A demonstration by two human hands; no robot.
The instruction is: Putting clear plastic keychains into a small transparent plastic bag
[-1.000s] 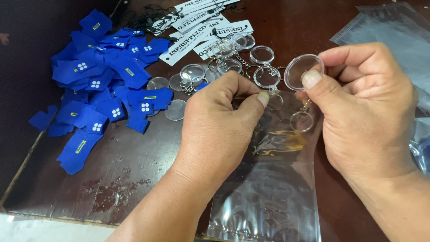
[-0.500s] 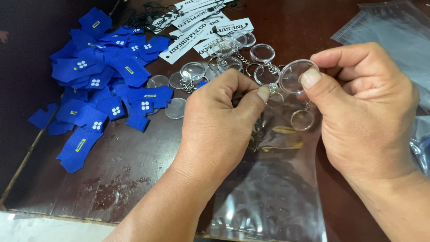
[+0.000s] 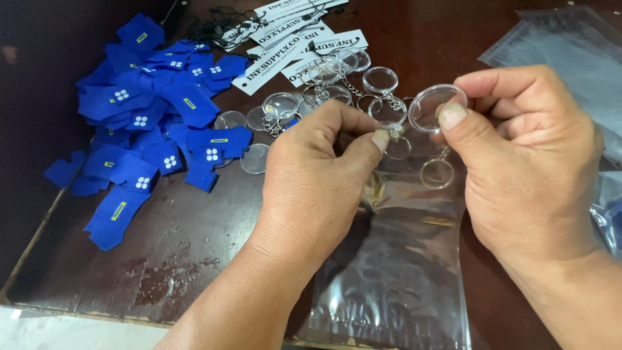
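My right hand pinches a clear round keychain disc between thumb and fingers; a short chain and a metal ring dangle below it. My left hand is closed with its fingertips pinched together just left of that disc, near another clear disc; whatever small part it grips is hidden by the fingers. Both hands hover above a clear plastic bag lying flat on the dark brown table.
A heap of small blue fabric shirt shapes lies at the left. Several clear keychain discs with rings and white printed paper tags lie at the back. More clear bags sit at the right edge.
Both hands stay close together over the bag; the disc in my right hand has tilted slightly and my left fingertips have shifted a little nearer to it.
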